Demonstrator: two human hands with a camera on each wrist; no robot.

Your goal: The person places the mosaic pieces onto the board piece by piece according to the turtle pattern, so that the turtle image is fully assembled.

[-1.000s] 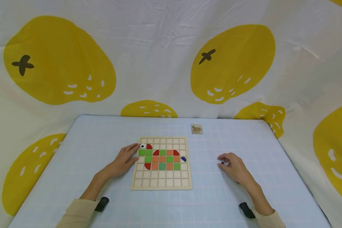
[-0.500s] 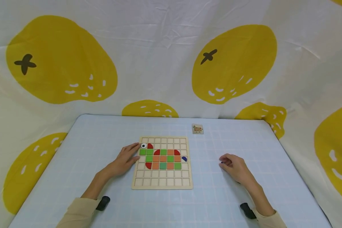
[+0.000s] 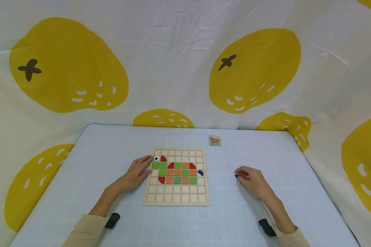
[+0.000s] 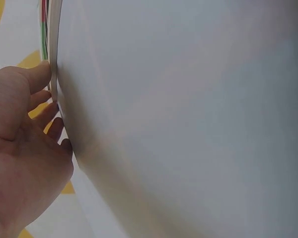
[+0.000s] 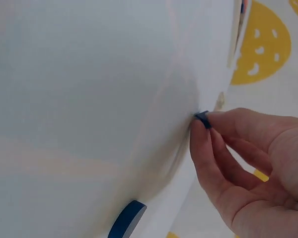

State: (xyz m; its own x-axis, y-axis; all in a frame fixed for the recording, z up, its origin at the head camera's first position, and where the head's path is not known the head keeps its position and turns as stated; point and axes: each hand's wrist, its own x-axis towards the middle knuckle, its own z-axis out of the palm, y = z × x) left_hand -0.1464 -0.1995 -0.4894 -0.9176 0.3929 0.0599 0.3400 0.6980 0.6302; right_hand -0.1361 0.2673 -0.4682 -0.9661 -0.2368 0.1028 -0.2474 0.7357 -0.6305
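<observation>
A wooden grid board (image 3: 177,200) lies on the table, its squares partly filled with green, orange and red pieces, a white eye piece (image 3: 156,158) and a dark blue half-round piece (image 3: 200,173). My left hand (image 3: 135,175) touches the board's left edge with fairly straight fingers. To the right of the board, my right hand (image 3: 254,180) pinches a small dark blue piece (image 5: 202,119) between thumb and fingertip, just over the cloth. Another blue curved piece (image 5: 127,219) lies on the table in the right wrist view; the hand and forearm hide it from the head view.
A small picture card (image 3: 215,140) with a grid pattern lies beyond the board's upper right corner. The table is covered with a pale blue checked cloth (image 3: 225,219). A white curtain with yellow fruit prints (image 3: 253,68) hangs behind it.
My right fingers have closed around the small blue piece and shifted slightly left with it. My left hand stays at the board's edge. The head view has shifted a little.
</observation>
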